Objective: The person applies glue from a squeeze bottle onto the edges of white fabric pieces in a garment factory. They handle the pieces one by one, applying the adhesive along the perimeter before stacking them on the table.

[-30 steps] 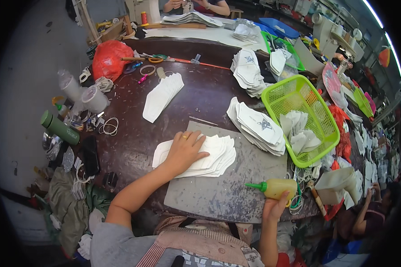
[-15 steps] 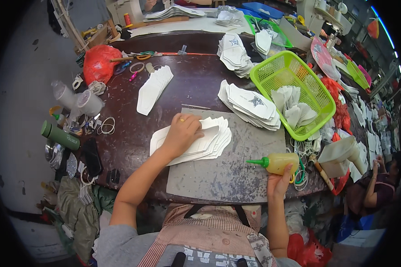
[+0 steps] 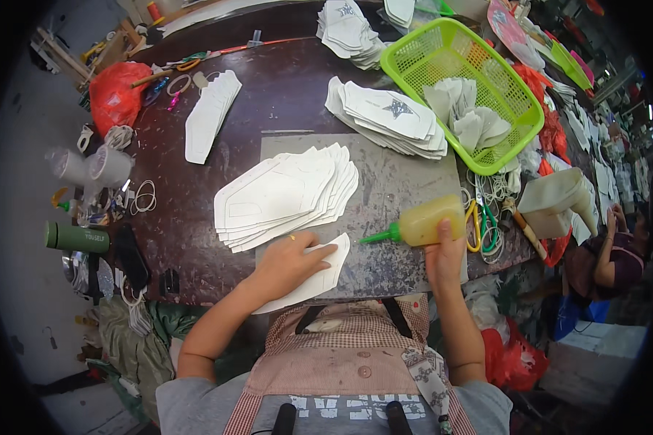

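My left hand [image 3: 292, 267] grips a single white cut panel [image 3: 331, 270] by the near edge of the table, its fingers bent over the panel's upper side. A squeeze bottle [image 3: 422, 220] of yellowish liquid with a green nozzle is held in my right hand [image 3: 445, 259]. The bottle lies nearly level, its tip pointing left, just beyond the panel's right end and apart from it. Past my left hand is a fanned stack of white panels [image 3: 276, 192] with thin outlines drawn on them. It lies partly on a worn grey board [image 3: 392, 177].
A green plastic basket [image 3: 533, 134] holds white pieces at the right. Beside it lies a stack of star-marked panels [image 3: 392, 116]. Scissors [image 3: 479, 217] and a pale container [image 3: 551, 199] are near my right hand. A green bottle [image 3: 76, 237] and phone [image 3: 132, 254] lie left.
My left hand has come from the stack toward me, bringing one panel to the table's near edge. My right hand has raised the bottle slightly and moved it left. The view has shifted.
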### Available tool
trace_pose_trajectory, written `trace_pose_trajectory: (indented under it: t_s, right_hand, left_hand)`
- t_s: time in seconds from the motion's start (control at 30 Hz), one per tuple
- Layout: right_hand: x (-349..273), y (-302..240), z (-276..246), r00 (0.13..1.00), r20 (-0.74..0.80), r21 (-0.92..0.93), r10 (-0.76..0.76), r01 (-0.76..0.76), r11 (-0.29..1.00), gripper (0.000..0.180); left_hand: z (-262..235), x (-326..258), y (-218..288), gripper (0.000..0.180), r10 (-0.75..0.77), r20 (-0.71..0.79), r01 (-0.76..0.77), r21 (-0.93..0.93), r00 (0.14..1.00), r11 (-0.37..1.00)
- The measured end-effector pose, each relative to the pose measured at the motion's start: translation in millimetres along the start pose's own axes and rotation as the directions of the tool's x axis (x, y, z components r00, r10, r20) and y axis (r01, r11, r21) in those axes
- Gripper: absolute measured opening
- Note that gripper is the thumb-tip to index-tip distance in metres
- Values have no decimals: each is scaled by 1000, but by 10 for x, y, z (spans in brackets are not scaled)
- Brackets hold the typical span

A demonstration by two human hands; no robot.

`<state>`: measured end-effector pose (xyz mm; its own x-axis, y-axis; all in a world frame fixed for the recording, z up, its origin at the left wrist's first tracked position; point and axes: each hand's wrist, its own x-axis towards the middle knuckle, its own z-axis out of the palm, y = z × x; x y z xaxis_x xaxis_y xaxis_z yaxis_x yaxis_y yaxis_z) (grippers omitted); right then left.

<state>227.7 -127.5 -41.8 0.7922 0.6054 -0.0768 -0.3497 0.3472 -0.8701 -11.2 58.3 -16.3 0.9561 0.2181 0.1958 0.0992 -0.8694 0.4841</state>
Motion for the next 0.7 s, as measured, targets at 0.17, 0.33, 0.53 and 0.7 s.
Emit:
trace_pose_trajectory:
  t_s: [0.17, 0.33, 0.53, 0.7]
  right_hand:
    - [108, 135, 159, 1000, 6, -205, -23, 24, 978, 44]
    - [165, 137, 269, 1000, -1, -239, -15, 14, 971, 47]
    - [178, 173, 263, 999, -3, -272, -36, 34, 962, 50]
    - [141, 119, 211, 1000, -9, -312, -8, 5, 950, 50]
  left_hand:
    - [32, 14, -26, 41, -24, -6, 24, 30, 1000, 999]
    - [77, -16, -71, 44, -9, -48, 9, 11, 999, 1000]
    - [85, -17, -91, 42, 4, -47, -3, 25, 999, 1000]
    - [87, -25, -95, 41, 9, -52, -8, 22, 999, 1000]
